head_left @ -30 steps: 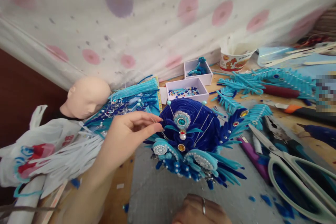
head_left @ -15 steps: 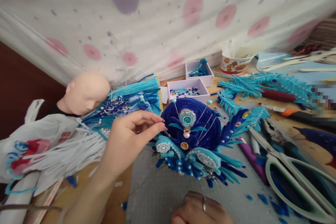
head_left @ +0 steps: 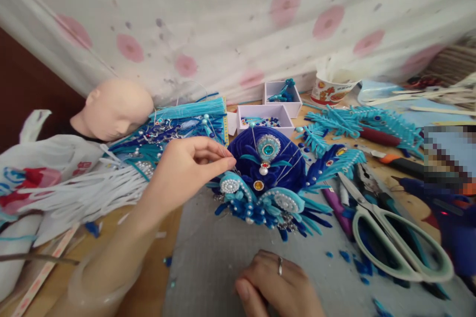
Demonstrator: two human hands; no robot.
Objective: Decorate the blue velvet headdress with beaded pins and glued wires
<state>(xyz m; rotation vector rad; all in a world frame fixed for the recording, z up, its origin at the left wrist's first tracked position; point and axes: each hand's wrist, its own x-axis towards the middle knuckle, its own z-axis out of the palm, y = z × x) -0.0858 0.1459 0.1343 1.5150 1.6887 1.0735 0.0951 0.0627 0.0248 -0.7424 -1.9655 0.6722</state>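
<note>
Head view: can see a dark blue headpiece (head_left: 277, 176) on the grey mat (head_left: 208, 257), in the middle of the scene, beyond the right hand (head_left: 277, 280). Looks well advanced, to judge by the decoration already in place: a teal jewel (head_left: 268, 149) at the centre, a yellow stone (head_left: 258, 185) below, pearled light-blue lobes (head_left: 229, 185) at the near side, and a stone-set feather (head_left: 327, 164) seemingly joined at the right. Pinched together at the left edge, with thumb and fingertips of the left hand (head_left: 189, 163), seemingly on a thin wire (head_left: 225, 152); cannot tell whether fixed to the headpiece. Perhaps less finished here than at the right side, with its slanting silver wires (head_left: 288, 161). Cannot say whether to count as left over the loose beads in the white box (head_left: 287, 128), far side, or the separate light-blue feathers (head_left: 334, 121), far right. As for the right hand, rests curled on the mat, well apart from the left; cannot see into the palm, so cannot tell if holding anything. Hidden or cut off: the headpiece's back, the right wrist, part of the glue gun (head_left: 431, 235).
</note>
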